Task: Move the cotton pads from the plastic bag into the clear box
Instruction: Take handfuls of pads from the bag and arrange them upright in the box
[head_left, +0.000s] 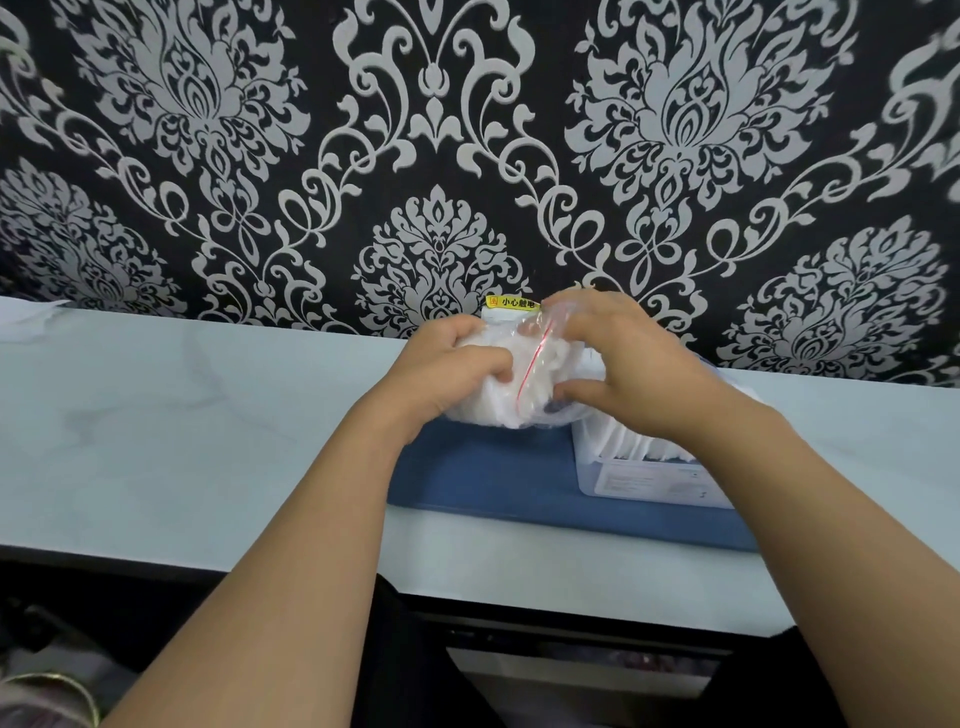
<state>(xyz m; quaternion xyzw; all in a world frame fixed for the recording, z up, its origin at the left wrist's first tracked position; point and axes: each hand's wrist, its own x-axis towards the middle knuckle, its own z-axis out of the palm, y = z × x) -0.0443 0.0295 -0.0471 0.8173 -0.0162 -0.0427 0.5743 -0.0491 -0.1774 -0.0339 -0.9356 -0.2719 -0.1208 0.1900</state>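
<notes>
Cotton pads (498, 405): white, soft, bunched in a lumpy mass inside plastic bag (540, 364), held up between both hands above the mat. Bag film thin, clear, crinkled, glossy; red zip line running diagonally across the front. Left hand (441, 364): curled round the bag's left side, fingers pressed into the film, thumb on the near face. Right hand (623, 358): clamped on the bag's right side and upper edge, fingers bent over the top, thumb pinching the lower front. Both closed on the bag; both forearms bare.

Below and in front of the bag: blue mat (483, 473), flat, matte, rectangular, lying on the counter. On the mat's right part: clear box (613, 478), rectangular, rigid transparent walls, corners rounded, partly hidden by the right wrist. Inside it: a row of white pads standing on edge, packed close; a pale label visible through the near wall, text too small to read.

Behind the bag: a white item with a yellow sticker (511, 302) bearing dark characters, mostly hidden.

Counter (182, 415): pale, smooth, faint marbled veining, straight front edge. At far left edge: white crumpled sheet (26, 317), nature unclear. Wall (467, 130): black ground with raised silvery damask scrolls, textured.
</notes>
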